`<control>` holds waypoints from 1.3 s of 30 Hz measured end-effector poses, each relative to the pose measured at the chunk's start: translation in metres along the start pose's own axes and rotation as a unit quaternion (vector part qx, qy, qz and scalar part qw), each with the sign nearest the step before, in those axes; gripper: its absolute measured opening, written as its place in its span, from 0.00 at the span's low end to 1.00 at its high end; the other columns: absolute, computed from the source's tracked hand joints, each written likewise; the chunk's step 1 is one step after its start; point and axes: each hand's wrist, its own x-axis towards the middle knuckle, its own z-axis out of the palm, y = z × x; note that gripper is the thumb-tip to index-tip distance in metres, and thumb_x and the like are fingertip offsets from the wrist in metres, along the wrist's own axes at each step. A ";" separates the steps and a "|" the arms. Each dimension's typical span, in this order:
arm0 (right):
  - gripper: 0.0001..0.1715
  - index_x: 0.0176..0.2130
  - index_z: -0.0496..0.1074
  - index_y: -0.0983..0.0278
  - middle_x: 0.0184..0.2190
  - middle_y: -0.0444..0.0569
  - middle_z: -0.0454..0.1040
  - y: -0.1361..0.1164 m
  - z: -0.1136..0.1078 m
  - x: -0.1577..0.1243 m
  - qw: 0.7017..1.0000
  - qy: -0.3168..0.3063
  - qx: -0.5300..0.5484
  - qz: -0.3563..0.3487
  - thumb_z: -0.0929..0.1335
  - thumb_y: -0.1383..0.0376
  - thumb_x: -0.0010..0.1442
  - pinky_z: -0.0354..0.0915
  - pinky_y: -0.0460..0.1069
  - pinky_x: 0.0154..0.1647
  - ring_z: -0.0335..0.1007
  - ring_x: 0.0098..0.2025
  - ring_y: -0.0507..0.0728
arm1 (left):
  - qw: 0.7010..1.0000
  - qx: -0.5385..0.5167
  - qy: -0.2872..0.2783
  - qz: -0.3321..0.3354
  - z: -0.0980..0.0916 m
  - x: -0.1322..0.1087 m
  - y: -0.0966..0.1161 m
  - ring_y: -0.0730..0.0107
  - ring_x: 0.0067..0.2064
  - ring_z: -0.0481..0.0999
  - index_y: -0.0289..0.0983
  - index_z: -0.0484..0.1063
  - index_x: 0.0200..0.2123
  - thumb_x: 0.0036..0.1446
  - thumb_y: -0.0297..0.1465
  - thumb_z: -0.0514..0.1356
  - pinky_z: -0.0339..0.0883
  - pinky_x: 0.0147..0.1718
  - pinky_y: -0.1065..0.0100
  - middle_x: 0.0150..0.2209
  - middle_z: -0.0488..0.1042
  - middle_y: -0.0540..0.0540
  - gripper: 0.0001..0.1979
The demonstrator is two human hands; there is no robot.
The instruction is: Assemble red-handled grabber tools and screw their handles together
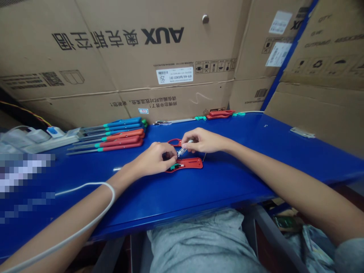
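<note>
Both of my hands meet over the middle of the blue table (216, 182). My left hand (155, 158) is closed in a pinch on a red handle shell (189, 163) with a teal end, which lies flat on the table. My right hand (201, 140) pinches a small clear, metallic part (183, 151) and holds it at an angle against the left hand's fingertips. A second red shell piece (174, 142) lies just behind, partly hidden by my fingers.
A row of finished red and blue-handled tools (113, 136) lies at the back left beside a white power strip (48, 142). More red and teal parts (218, 113) sit at the back edge. Cardboard boxes (159, 57) wall the table. A white cable (85, 223) crosses my left forearm.
</note>
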 end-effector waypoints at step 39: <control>0.09 0.37 0.74 0.68 0.27 0.47 0.75 0.000 0.004 -0.001 1.000 0.002 -0.022 -0.016 0.67 0.64 0.61 0.65 0.46 0.30 0.72 0.30 0.52 | 0.999 0.017 0.006 0.031 0.000 0.000 0.002 0.73 0.28 0.71 0.35 0.75 0.28 0.52 0.25 0.58 0.62 0.28 0.73 0.26 0.76 0.49 0.06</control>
